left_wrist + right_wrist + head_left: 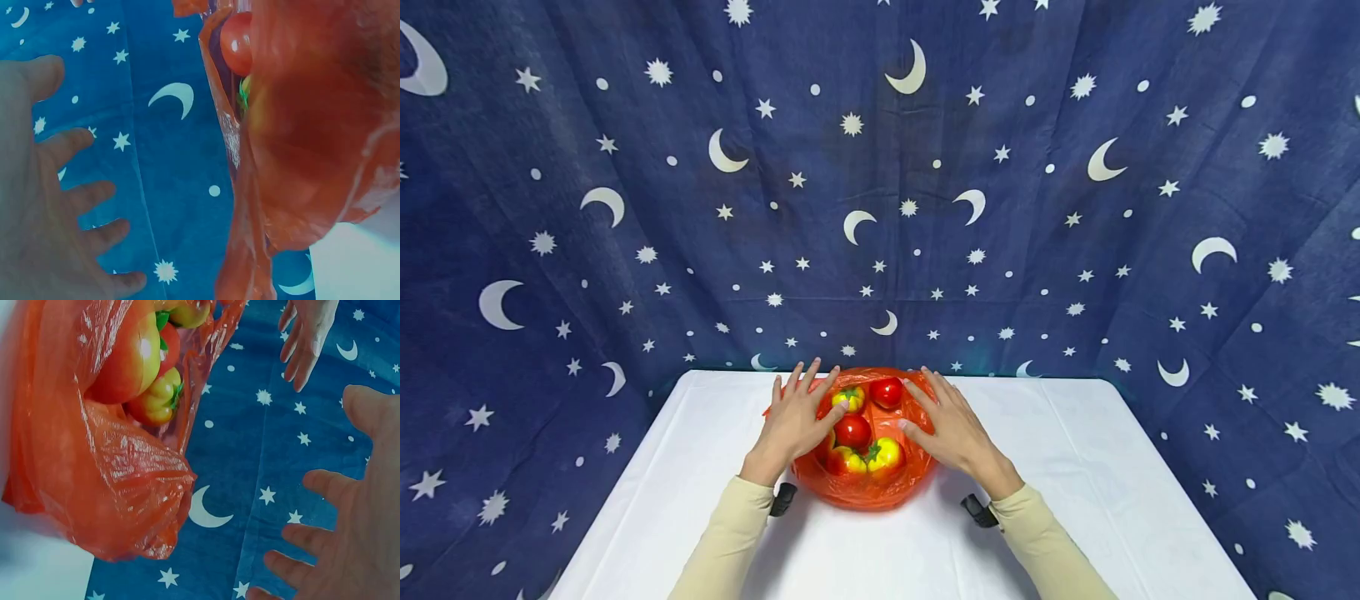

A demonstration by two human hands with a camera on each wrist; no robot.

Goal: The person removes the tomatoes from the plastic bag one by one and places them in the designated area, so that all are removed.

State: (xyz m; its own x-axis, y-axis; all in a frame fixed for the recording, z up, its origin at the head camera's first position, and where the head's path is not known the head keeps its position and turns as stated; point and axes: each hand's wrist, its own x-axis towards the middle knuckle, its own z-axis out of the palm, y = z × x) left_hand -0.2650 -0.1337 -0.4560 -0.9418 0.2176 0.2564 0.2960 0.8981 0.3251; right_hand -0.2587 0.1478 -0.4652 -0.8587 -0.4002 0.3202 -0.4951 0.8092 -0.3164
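Note:
An orange-red plastic bag [880, 497] stands with its mouth spread wide. Inside lie several glossy fruits: a red one [853, 432], another red one [886, 392] at the back, and yellow-and-red tomatoes with green leafy tops, such as this tomato [885, 455]. My left hand [793, 421] hovers by the bag's left side, fingers spread. On the right side, my right hand [958, 429] is held likewise, fingers apart. Both wrist views show a gap between the bag [312, 156] and the nearer hand; neither hand holds anything. The bag's wall partly covers the lower fruits.
A white cloth covers the table [1060, 483] under the bag. Behind the table's far edge hangs a dark blue curtain [820, 192] with white moons and stars. A black wrist strap [783, 499] sits at the left wrist, another strap [980, 511] at the right.

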